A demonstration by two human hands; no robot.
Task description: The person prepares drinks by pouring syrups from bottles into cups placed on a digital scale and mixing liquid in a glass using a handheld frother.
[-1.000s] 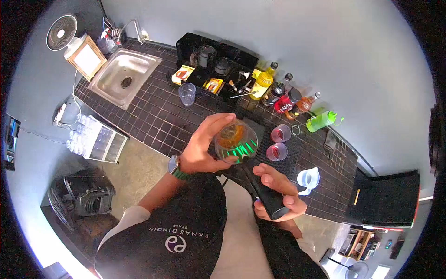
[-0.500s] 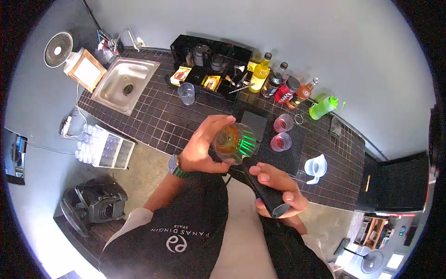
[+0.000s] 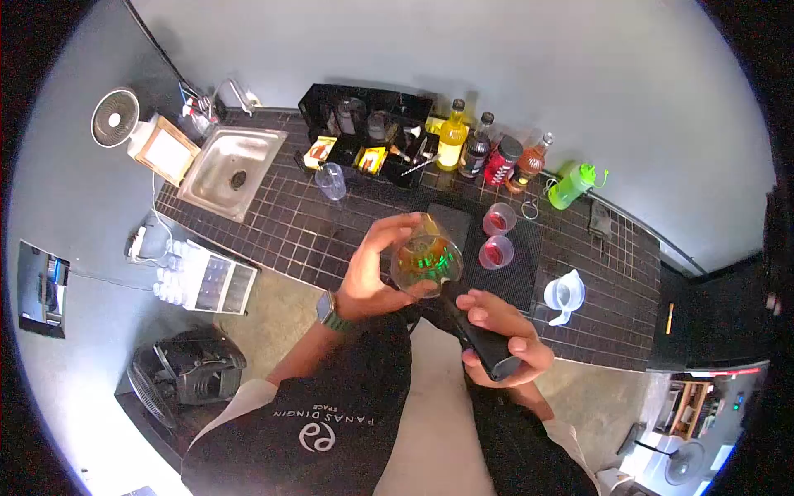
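Your left hand [image 3: 361, 277] is wrapped around a clear cup [image 3: 423, 255], and your right hand [image 3: 513, 324] grips a black device [image 3: 486, 345], its narrow end at the cup's near side (I cannot tell whether they touch). Beyond your right hand, two cups with red liquid [image 3: 496, 253] stand on a black mat [image 3: 521, 281].

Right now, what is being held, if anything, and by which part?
The left hand holds a clear cup by its outer side; the right hand grips a black handheld tool by its thick handle end.
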